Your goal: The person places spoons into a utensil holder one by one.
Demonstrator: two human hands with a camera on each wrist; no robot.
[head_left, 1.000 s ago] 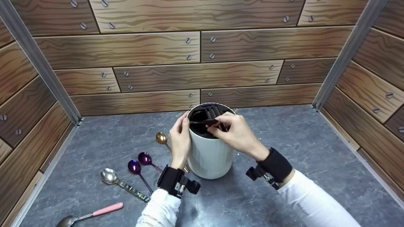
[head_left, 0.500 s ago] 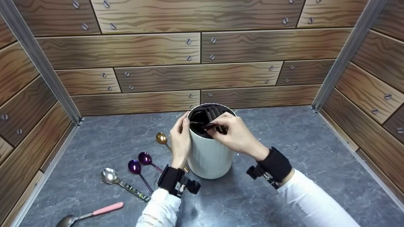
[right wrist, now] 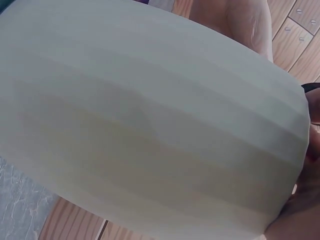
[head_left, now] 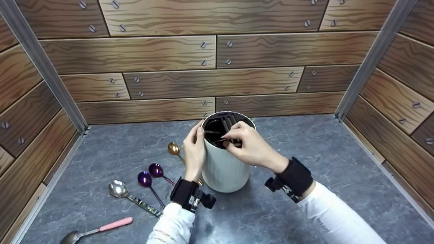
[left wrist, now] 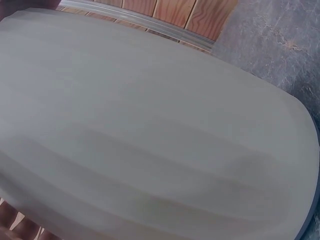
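Observation:
A tall white utensil holder with a dark slotted insert stands upright on the table. My left hand holds its left side near the rim. The holder's pale ribbed wall fills most of the left wrist view. Over the opening, my right hand pinches a dark reddish spoon by its bowl; its lower part is hidden in the holder. A thin brownish strip shows beside it at the opening. In the right wrist view, my right hand's fingers show only at the edge.
Left of the holder lie a gold spoon, two purple spoons, one of them nearest the left wrist, and a silver spoon with a patterned handle. A pink-handled spoon lies at front left. Wood-patterned walls enclose the grey table.
The dark spoon has turned between my right fingers: its bowl showed broad, and now shows nearly edge-on and slightly lower. My left hand keeps its place on the holder.

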